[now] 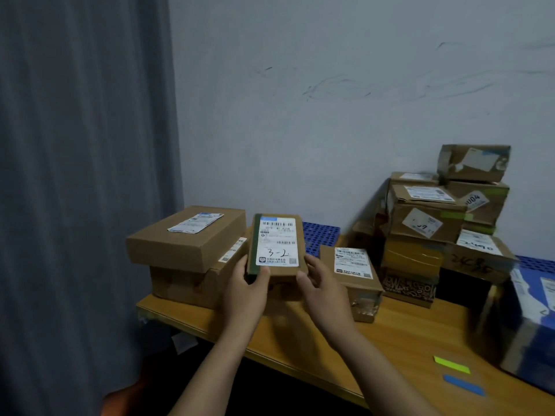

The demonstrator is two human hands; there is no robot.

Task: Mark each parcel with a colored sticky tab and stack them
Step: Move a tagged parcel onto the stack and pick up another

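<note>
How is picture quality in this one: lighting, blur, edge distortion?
Head view: dim, bluish light; the held parcel is sharp, its handwritten 3-2 legible; the stack at right is softly blurred; the blue box at the edge looks smeared and stretched; soft shadow on the table below.

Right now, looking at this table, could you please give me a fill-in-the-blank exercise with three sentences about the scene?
1. The left hand and the right hand hold a parcel with ___ handwritten on its label.
2. On the table, the green tab lies beside a second tab, coloured ___.
3. Left of the held parcel stands a stack of ___ boxes.
Missing words: 3-2; blue; two.
</note>
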